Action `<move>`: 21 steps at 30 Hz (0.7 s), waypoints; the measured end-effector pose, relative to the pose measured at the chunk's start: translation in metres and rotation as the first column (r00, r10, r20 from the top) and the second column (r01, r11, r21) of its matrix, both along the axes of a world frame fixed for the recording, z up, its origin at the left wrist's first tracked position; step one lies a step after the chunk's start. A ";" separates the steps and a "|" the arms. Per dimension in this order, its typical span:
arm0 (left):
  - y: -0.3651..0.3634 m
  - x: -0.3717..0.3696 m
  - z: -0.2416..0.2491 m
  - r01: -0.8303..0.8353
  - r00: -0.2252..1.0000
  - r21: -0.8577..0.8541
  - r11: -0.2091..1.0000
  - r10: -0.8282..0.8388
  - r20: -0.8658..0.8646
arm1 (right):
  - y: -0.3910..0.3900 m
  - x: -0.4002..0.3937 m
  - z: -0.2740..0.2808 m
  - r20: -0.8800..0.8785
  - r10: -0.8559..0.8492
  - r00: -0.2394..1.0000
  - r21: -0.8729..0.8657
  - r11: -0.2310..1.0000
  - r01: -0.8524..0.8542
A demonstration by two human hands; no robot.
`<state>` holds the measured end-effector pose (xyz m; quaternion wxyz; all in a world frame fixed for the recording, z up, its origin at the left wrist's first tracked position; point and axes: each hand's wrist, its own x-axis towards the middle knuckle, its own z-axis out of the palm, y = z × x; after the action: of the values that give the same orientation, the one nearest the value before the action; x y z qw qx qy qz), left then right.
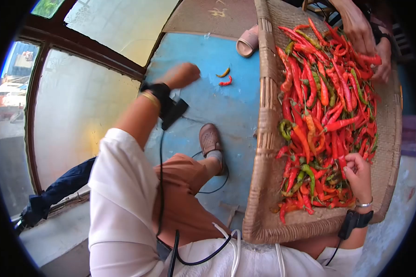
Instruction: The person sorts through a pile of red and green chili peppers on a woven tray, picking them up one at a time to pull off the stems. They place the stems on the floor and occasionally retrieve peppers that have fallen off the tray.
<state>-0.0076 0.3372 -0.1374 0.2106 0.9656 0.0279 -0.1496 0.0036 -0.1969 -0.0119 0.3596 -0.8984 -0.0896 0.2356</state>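
Red chili peppers [326, 106], with some green and orange ones among them, lie heaped in a shallow woven basket [263, 138]. My right hand [358, 177] is at the near right side of the heap, its thumb and fingers closed on a red chili pepper [342, 159]. Away from the basket to the left, my left hand [181, 75] hangs over the blue floor, blurred by motion. Its fingers look curled, but I cannot see whether anything is in them. Below it on the floor lie a yellowish-green chili [223, 72] and a red chili [225, 81].
Across the basket, another person's hands [363, 41] handle peppers. A pink slipper [248, 41] stands by the basket's far left corner. My brown clog [211, 138] rests on the blue floor [240, 106]. Frosted window panes [69, 106] and a dark folded umbrella [60, 189] are at left. Black cables [161, 184] hang near me.
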 end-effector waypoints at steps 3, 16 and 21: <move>0.034 -0.015 0.063 -0.307 0.951 -0.195 0.932 0.310 -0.013 | 0.001 0.003 -0.005 0.101 0.121 0.987 -0.105 0.988 -0.110; 0.085 -0.184 0.379 -0.453 0.767 -0.194 0.870 0.491 0.413 | -0.021 0.015 -0.031 0.219 0.291 0.931 -0.089 0.956 -0.278; 0.022 -0.228 0.515 -0.385 0.707 -0.240 0.891 0.452 0.543 | -0.015 0.003 -0.008 -0.020 0.061 0.998 0.039 0.997 -0.061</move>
<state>-0.2355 0.3588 0.3775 0.2894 0.9189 0.1720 0.2056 0.0065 -0.2120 -0.0202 0.3704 -0.8856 -0.1176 0.2543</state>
